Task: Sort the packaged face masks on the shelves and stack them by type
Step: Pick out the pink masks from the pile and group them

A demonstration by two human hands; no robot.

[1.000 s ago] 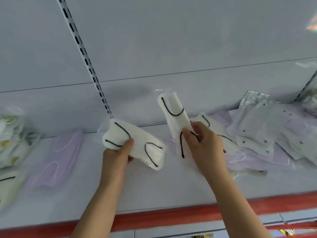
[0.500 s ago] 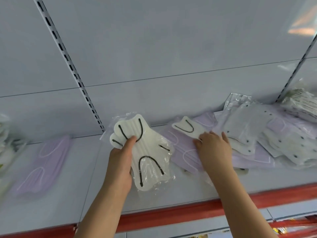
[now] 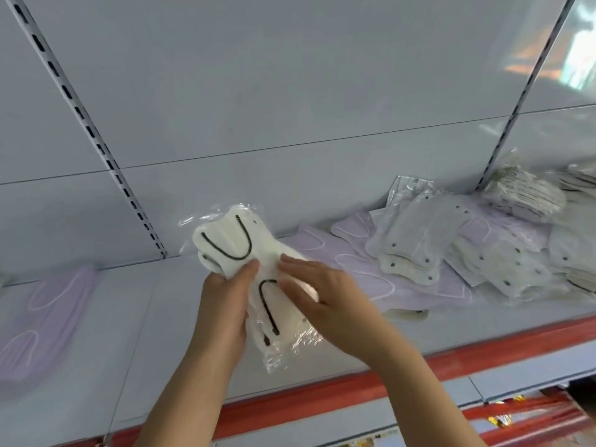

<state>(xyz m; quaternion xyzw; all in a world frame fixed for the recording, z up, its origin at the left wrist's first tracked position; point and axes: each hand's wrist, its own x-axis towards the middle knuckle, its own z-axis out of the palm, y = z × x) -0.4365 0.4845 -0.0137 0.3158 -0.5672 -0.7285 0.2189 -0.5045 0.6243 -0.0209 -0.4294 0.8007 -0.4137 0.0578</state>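
Note:
My left hand (image 3: 222, 304) grips a small stack of white masks with black ear loops (image 3: 238, 250) in clear packets, thumb pressed on top, held upright just above the shelf (image 3: 96, 366). My right hand (image 3: 325, 301) lies against the right side of the same stack, its fingers fairly straight on the top packet. To the right, on the shelf, is a mixed heap: lilac masks (image 3: 354, 275) under white masks with black dots (image 3: 416, 246). A cream mask edge (image 3: 406, 316) pokes out from under the heap.
More lilac masks (image 3: 54, 304) lie at the left of the shelf. A further bundle of packets (image 3: 529, 195) sits at the back right. The shelf has a red front edge (image 3: 322, 395); slotted uprights (image 3: 96, 143) run up the back panel.
My right hand took a black-looped white mask off the heap and brought it left onto the stack in my left hand. The view has shifted right.

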